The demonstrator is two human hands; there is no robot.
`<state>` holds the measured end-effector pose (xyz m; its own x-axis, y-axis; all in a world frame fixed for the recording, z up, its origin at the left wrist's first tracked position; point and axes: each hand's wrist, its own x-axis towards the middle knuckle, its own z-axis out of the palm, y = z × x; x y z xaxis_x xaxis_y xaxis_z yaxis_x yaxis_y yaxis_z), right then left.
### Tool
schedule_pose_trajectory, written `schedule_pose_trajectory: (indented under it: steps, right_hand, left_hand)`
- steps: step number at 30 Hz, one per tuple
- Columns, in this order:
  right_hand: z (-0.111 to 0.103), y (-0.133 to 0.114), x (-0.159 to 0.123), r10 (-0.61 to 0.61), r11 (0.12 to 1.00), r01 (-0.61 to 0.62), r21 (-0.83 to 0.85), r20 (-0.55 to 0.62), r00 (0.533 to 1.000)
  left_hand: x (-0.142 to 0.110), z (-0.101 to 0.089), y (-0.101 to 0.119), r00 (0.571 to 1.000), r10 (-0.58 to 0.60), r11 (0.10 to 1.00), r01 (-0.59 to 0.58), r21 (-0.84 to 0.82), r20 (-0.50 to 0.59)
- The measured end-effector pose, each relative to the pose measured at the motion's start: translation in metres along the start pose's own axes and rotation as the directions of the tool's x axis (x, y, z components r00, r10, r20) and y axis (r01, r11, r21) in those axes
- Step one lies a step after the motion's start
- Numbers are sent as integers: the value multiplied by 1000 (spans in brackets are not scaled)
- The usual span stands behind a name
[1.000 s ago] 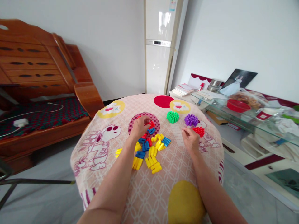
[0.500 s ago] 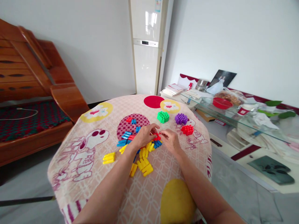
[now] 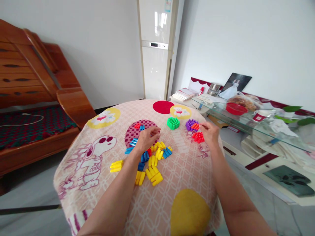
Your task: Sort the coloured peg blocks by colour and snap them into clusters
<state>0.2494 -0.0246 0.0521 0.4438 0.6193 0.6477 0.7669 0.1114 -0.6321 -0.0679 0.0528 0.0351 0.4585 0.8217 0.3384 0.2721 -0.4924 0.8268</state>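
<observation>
My right hand (image 3: 210,131) pinches a small red toy block (image 3: 195,126) at its fingertips, just above a cluster of red blocks (image 3: 198,137). Beside that cluster are a purple cluster (image 3: 190,125) and a green cluster (image 3: 173,123), both standing on the cloth. My left hand (image 3: 148,139) hovers over the loose pile, fingers loosely bent and apart, with nothing visible in them. Around it lie yellow blocks (image 3: 154,175), blue blocks (image 3: 167,152) and a partly hidden red block (image 3: 149,151). My left hand and forearm cover part of the pile.
A patterned cloth covers the round table (image 3: 98,193). Glass shelving (image 3: 258,123) on the right bears a red bowl (image 3: 236,108), papers and a photo. A wooden bench (image 3: 73,105) stands at left, and a tall white cabinet unit (image 3: 156,72) stands behind.
Both hands came together over the pile at a red block. Since then my right hand has carried the red block right to the clusters, while my left hand stayed near the pile.
</observation>
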Motion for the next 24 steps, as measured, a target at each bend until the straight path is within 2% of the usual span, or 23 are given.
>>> schedule_pose_trajectory:
  steps: [4,10,21,24]
  right_hand:
    - [-9,23,24,-55,987,72,-144,117,992]
    - [0,42,25,-22,959,82,-270,219,976]
    - [2,48,22,14,931,108,-348,331,943]
    - [2,46,19,-21,929,126,-349,289,957]
  left_hand:
    - [1,0,-5,1000,-7,1000,7,-13,-18]
    - [2,-3,-9,999,-19,1000,19,8,-44]
    - [1,-13,-7,991,-56,998,60,31,-120]
    - [1,-19,-13,978,-110,994,112,-1,-180]
